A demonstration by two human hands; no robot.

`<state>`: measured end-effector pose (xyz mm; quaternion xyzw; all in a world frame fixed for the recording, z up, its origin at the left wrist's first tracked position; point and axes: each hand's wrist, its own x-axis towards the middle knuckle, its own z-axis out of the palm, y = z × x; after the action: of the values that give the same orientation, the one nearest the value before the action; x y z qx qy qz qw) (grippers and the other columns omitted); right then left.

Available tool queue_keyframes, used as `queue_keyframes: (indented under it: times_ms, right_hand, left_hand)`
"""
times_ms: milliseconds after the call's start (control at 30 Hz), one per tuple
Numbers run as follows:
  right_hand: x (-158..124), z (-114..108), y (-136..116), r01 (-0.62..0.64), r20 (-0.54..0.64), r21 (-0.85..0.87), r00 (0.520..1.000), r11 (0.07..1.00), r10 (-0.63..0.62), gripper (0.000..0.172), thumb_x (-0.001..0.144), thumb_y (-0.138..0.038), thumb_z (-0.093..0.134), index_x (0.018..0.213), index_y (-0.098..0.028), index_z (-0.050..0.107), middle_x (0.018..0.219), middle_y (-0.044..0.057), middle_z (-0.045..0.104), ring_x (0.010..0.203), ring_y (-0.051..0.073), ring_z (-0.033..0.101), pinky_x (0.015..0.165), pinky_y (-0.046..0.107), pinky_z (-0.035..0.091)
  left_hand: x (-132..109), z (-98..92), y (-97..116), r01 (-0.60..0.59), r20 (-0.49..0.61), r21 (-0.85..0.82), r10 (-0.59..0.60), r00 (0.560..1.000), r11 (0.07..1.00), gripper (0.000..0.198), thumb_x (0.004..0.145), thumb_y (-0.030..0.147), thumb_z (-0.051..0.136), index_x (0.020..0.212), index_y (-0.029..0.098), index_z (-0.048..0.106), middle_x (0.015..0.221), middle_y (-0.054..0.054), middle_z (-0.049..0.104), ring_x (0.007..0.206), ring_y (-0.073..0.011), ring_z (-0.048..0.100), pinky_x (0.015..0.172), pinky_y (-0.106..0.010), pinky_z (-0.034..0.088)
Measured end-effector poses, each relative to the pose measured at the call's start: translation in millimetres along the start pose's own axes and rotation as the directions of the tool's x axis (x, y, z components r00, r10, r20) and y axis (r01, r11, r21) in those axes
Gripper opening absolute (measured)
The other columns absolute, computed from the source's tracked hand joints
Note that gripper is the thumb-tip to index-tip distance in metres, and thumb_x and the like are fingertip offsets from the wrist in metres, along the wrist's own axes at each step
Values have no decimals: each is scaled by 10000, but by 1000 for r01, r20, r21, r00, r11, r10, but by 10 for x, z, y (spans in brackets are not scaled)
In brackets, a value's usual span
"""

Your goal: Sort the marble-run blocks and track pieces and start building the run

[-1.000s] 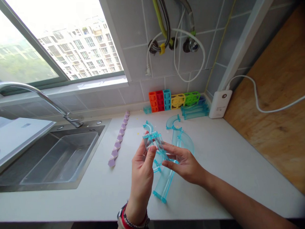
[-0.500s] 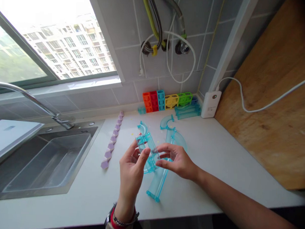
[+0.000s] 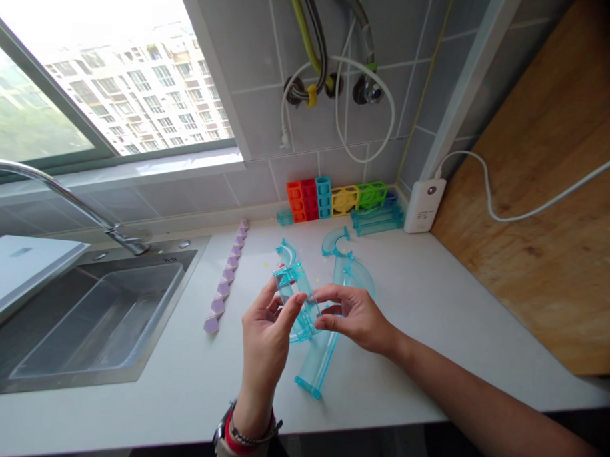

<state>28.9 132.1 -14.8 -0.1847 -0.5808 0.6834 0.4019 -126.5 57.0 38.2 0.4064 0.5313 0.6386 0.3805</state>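
Observation:
Both hands hold a clear blue plastic track piece (image 3: 297, 296) above the counter. My left hand (image 3: 267, 334) is closed round its left side, thumb across the front. The fingertips and thumb of my right hand (image 3: 354, 318) pinch its right edge. Beneath lies a long straight blue track (image 3: 316, 369) on the counter, partly hidden by the hands. A curved track piece (image 3: 336, 241) and a wide rounded piece (image 3: 360, 277) lie behind my right hand. Another small curved piece (image 3: 286, 252) shows just beyond the held one.
A row of purple hexagon pieces (image 3: 223, 290) runs along the white counter (image 3: 409, 392). Red (image 3: 310, 199), yellow (image 3: 344, 200) and green blocks (image 3: 371, 195) stand against the wall, with stacked blue tracks (image 3: 378, 220) beside a white power bank (image 3: 424, 206). A sink (image 3: 144, 376) is at left.
The view has shifted very slightly. Both hands keep their hold on the blue track piece, with almost no movement.

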Motion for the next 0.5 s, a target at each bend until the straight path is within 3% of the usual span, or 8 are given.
queue_keyframes:
  times_ms: [500]
  right_hand:
    - [-1,-4,-26,17,33,-27,999,999,-16,278,744,-292,901,989,-239,780,1129,60,702,1053,221,688,808,303,603]
  left_hand:
    - [5,-26,13,-18,34,13,18,999,1000,361,878,319,775,1219,215,722,1017,-51,752,898,-164,672,812,-249,532]
